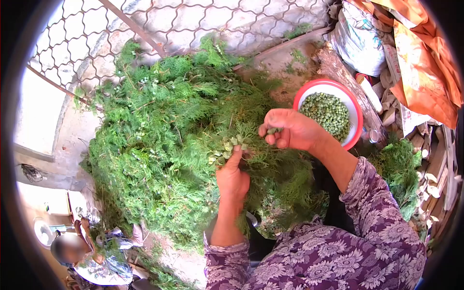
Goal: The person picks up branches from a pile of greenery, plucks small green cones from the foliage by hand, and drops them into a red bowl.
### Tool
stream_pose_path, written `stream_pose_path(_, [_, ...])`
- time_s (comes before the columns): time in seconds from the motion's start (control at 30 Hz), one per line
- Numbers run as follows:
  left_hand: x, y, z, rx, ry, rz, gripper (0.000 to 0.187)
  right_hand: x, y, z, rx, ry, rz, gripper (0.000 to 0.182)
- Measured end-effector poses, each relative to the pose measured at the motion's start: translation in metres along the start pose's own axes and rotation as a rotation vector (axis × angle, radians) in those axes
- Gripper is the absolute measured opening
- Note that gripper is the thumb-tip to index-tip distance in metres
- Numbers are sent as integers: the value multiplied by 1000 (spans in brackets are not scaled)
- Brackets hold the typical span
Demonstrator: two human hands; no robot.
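Observation:
My left hand (pixel 233 177) is closed round a leafy conifer sprig, its thumb pressed below a cluster of pale green cones (pixel 228 150). To the right, my right hand (pixel 292 129) has its fingers curled in, with a small green cone (pixel 274 130) between them. Just beyond the right wrist stands a white basin with a red rim (pixel 358 106), holding many green cones (pixel 328 113). A large heap of cut green conifer branches (pixel 164 125) spreads beneath and left of both hands.
A wavy metal grille (pixel 193 21) runs along the back. At right are a log (pixel 345 72), a white sack (pixel 360 38), an orange tarp (pixel 430 63) and split wood (pixel 437 164). Another person (pixel 99 256) sits at lower left with a sprig.

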State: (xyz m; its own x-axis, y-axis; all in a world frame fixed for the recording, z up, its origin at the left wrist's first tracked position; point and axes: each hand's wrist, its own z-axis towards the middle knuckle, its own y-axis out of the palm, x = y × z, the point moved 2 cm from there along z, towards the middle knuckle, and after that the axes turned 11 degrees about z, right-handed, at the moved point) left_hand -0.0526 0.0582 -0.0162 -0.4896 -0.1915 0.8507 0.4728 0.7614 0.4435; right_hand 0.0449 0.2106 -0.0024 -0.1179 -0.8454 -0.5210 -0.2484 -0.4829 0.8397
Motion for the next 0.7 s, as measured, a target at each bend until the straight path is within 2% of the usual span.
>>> stream_pose_path(0.07, [1,-1,0,11,7,-1,24,6,0,2,-23,68,-27,10])
stream_pose_path(0.17, [4,2,-3,-18,11,-9,24,16,5,4,21,109,-237,19])
stream_pose_path(0.4, [-2,7,-7,-42,-19,47,22,20,13,5,7,107,-250,22])
stream_pose_path(0.6, [-1,6,-9,-77,-44,81,21,22,9,6,-5,123,-154,17])
stream_pose_path(0.7, [0,8,-10,-105,-66,79,20,20,5,7,-81,153,-112,14])
